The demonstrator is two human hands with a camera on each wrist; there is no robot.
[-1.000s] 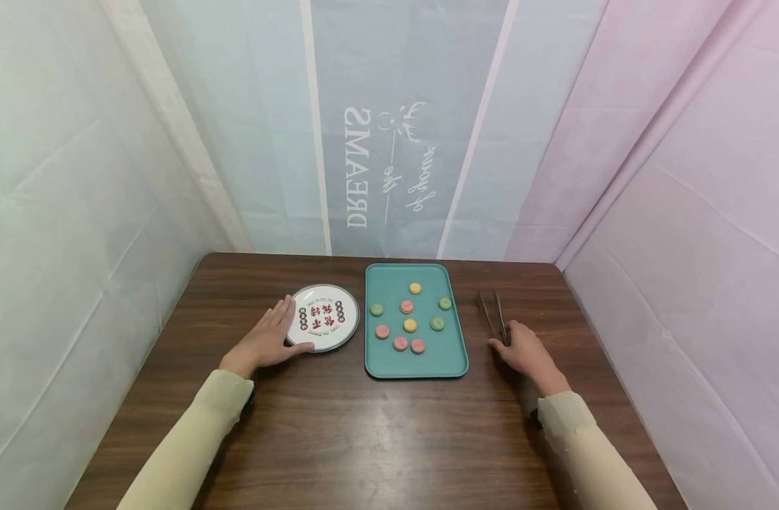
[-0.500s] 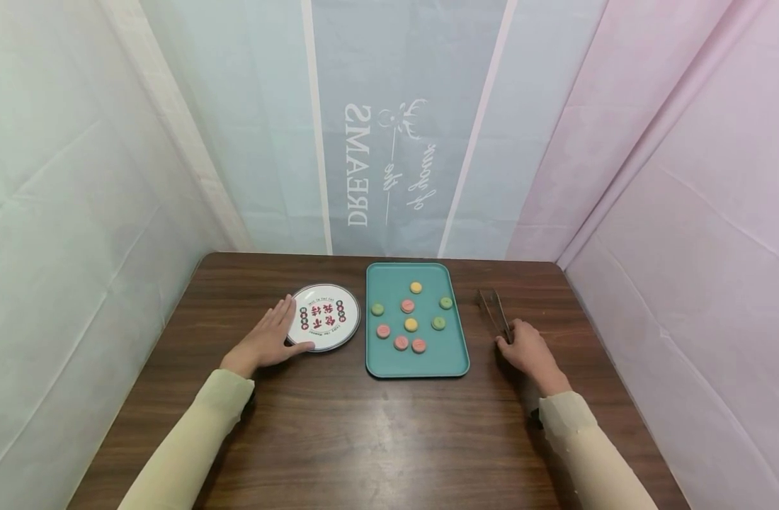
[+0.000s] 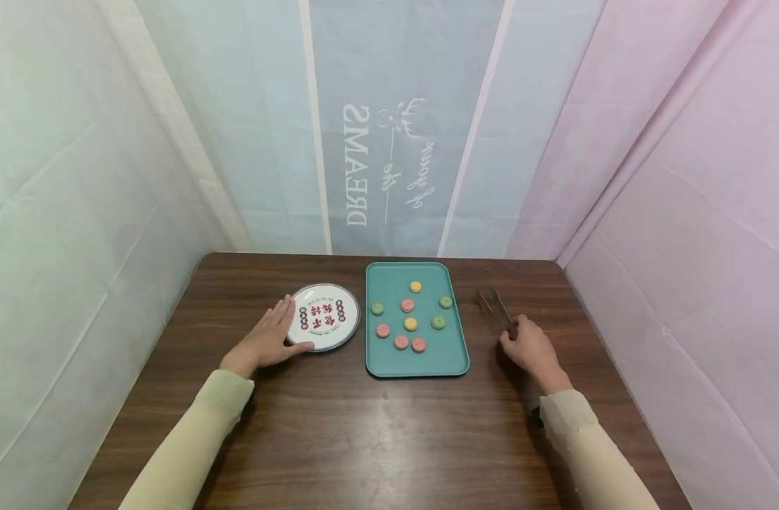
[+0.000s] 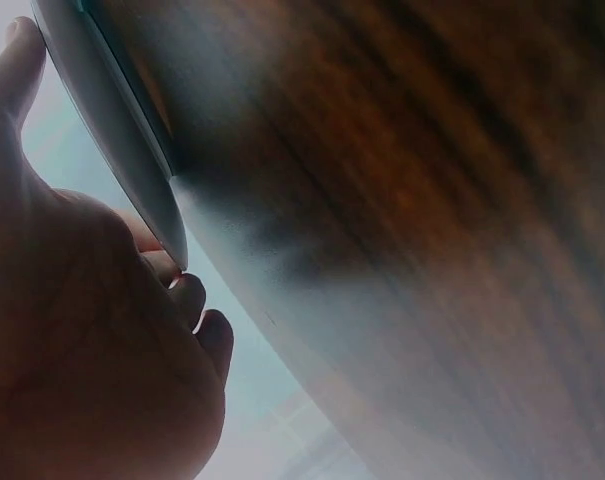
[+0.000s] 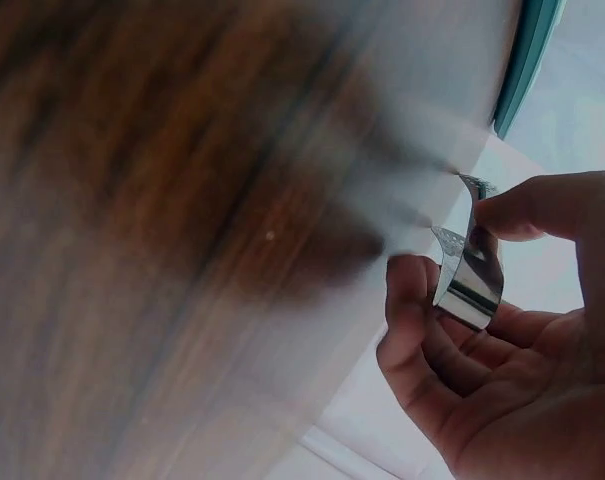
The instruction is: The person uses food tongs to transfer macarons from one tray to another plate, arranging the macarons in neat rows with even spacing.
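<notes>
My left hand rests against the left rim of a round white plate with red and black characters, its fingers extended and thumb spread along the near edge. In the left wrist view, the plate shows edge-on beside the thumb and fingertips. On the right, my right hand holds metal tongs by their bent end, tips pointing away from me. Up close in the right wrist view, the tongs lie between thumb and fingers, their two arms apart. Between the hands lies a teal tray.
Several small macarons lie spread on the tray: pink ones such as this pink macaron, two yellow ones like this yellow macaron, and green ones like this green macaron. The brown wooden table meets a hanging curtain at its back edge.
My right hand has shifted slightly to the right and away from me, and the held end of the tongs has moved right with it. The left hand, plate and tray stay put.
</notes>
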